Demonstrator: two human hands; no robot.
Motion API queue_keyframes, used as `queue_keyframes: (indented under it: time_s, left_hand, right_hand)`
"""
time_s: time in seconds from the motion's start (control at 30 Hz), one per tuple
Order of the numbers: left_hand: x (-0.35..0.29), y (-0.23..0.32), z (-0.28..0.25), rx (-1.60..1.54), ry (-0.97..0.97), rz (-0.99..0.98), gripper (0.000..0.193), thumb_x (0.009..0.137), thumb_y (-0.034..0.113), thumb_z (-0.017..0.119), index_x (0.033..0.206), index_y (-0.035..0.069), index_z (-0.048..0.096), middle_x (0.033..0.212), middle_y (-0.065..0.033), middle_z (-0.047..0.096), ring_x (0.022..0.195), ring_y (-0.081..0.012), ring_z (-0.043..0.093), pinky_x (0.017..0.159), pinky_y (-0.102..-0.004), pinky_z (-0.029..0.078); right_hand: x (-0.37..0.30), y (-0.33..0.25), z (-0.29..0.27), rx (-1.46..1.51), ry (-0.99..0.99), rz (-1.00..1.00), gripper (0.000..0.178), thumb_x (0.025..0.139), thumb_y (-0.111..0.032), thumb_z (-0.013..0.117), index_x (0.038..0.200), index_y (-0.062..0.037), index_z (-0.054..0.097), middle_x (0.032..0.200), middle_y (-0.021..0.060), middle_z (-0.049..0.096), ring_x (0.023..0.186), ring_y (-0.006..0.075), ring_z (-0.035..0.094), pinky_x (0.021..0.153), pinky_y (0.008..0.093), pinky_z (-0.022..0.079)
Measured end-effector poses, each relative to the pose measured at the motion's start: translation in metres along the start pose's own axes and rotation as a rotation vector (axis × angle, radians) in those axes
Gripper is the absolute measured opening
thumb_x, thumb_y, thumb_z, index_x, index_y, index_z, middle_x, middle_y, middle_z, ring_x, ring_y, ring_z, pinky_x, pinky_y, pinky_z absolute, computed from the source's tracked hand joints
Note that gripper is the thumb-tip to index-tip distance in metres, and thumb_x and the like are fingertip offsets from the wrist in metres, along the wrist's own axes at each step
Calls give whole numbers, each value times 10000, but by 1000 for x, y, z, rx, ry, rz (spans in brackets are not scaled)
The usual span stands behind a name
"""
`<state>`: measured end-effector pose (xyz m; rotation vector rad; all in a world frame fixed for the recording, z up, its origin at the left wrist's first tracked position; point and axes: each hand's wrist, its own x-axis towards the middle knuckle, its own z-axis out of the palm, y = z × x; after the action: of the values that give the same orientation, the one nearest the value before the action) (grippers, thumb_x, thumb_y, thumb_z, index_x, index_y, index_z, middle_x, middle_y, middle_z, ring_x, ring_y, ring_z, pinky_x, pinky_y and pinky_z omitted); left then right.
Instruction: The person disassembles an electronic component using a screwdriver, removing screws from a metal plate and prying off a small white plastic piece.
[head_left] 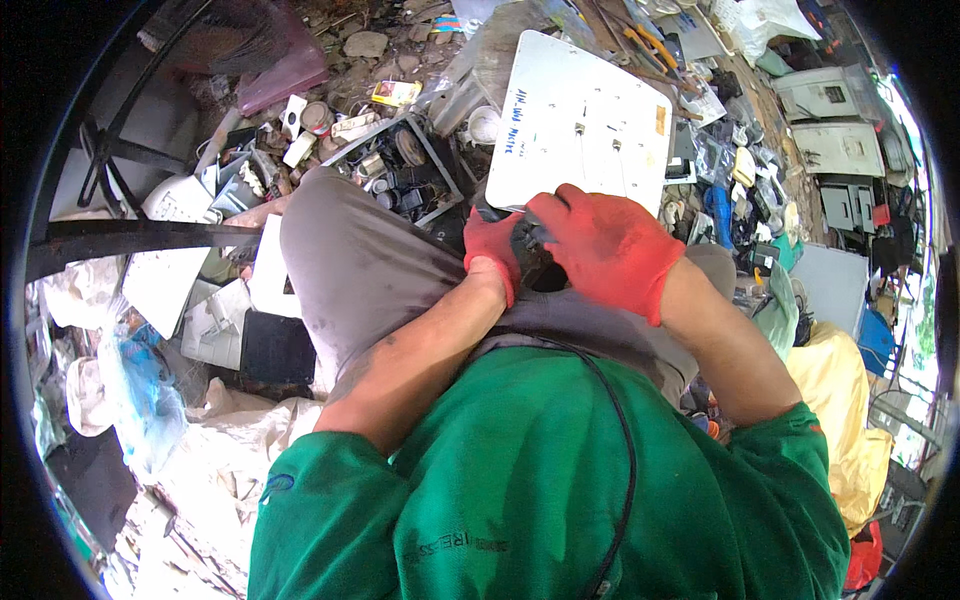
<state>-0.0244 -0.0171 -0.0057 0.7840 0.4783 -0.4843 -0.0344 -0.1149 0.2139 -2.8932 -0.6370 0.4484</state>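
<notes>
Both my hands wear red gloves with dark fingers and meet in front of my lap. My left hand [490,248] is closed at the near edge of a white panel [560,110]. My right hand [610,245] is bent close beside it, its fingers curled toward the left one. Something dark lies between the two hands, and I cannot make out what it is against the dark glove fingers. The panel leans away from me, with handwriting, small metal fittings and a yellowish label [661,120] on its face.
Left of the panel is an open grey-framed box [440,205] of dark parts. White panels [165,285] and a black square piece [277,347] lie left of my knee. Tools with orange handles [650,45] lie at the far side. Yellow sheeting [838,410] hangs at right.
</notes>
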Motion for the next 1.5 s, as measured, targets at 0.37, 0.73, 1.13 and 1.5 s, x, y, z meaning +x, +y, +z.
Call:
queue_keyframes:
  time_s: [0.37,0.73,1.13,1.5]
  left_hand:
    - [-3,3,6,79,40,52,363,802,10,736,1148,1,631,1069,-87,717,899,-180,673,811,-329,521]
    - [-15,15,16,-40,6,9,350,823,-29,665,1166,15,611,1054,-102,698,873,-211,674,760,-355,539]
    - [-23,26,24,-72,53,11,378,797,-33,700,1163,5,615,1070,-90,705,883,-184,673,749,-354,536]
    - [-12,14,13,-62,-1,16,358,800,-19,707,1148,11,626,1050,-89,711,863,-194,680,730,-346,536]
  right_hand:
    - [6,-6,-4,-110,-54,-2,284,840,-153,579,1109,-84,525,974,160,625,883,366,656,724,455,537]
    - [7,-4,-13,-151,6,-155,291,830,-178,611,1109,-122,552,995,133,609,869,332,658,726,434,534]
    - [14,5,-11,-170,-49,-295,335,790,-170,635,1111,-106,565,1010,134,607,867,330,651,764,431,515]
    - [16,-17,-21,-281,-204,62,301,799,-197,644,1082,-120,575,1006,118,612,833,309,651,702,423,521]
